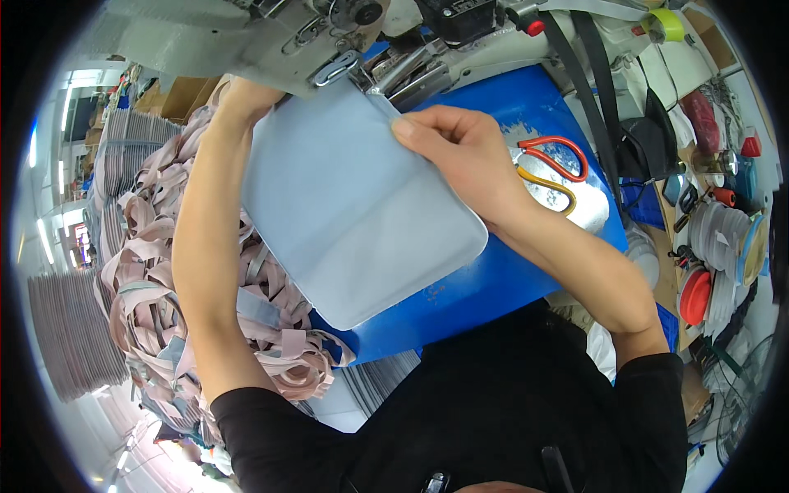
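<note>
A light blue-grey fabric panel with rounded corners lies on the blue tabletop. Its far edge runs in beneath the head of a sewing machine, next to the metal presser parts. My right hand pinches the panel's right edge between thumb and fingers, close to those parts. At the panel's far left corner is my left hand; its fingers are hidden by the panel and the machine head. To the right of my right wrist lie scissors with red and yellow handles.
Heaped pale pink fabric strips fill the left side, beside tall stacks of grey panels. Black straps hang at the right of the machine. Further right, a crowded shelf holds spools and a red disc.
</note>
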